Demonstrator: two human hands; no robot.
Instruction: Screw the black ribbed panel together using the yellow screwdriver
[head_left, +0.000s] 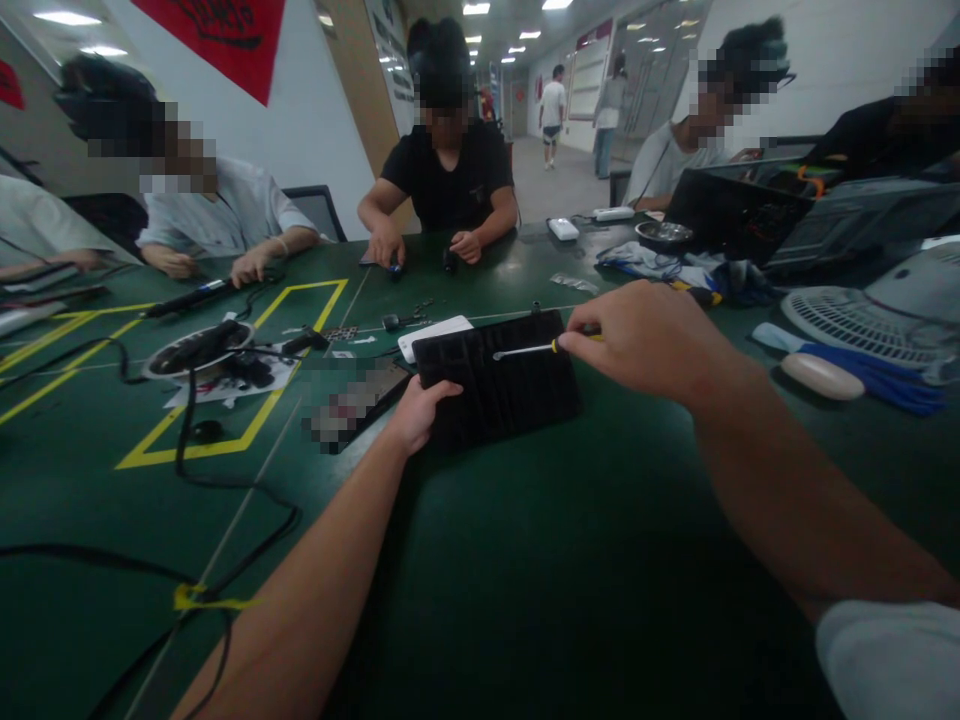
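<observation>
Forearms (322, 580) reach in from 7 and 4 o'clock, taking the flat, black, rectangular panel with a ridged face (499, 400) as your clock's centre. Your left hand (420, 415) grips the panel's edge at 8 o'clock, thumb laid over the face. Your right hand (637, 335), bent at the wrist at 2 o'clock, closes around the yellow-and-black handle of a thin silver-shafted screwdriver (526, 350). Its shaft points to 9 o'clock across the panel; you cannot tell whether its tip touches.

The panel hides part of a white, flat, rounded-corner slab (437, 328) at 11 o'clock. Near your left hand, at 9 o'clock, lies a dark, flat, rectangular device (360, 405); a round metal bowl of black parts (196, 345) sits farther out. A black cable (240, 485) loops beside your left forearm. Well apart at 3 o'clock are a pale oval object (821, 375), blue cloth (889, 378) and a grey fan (870, 310).
</observation>
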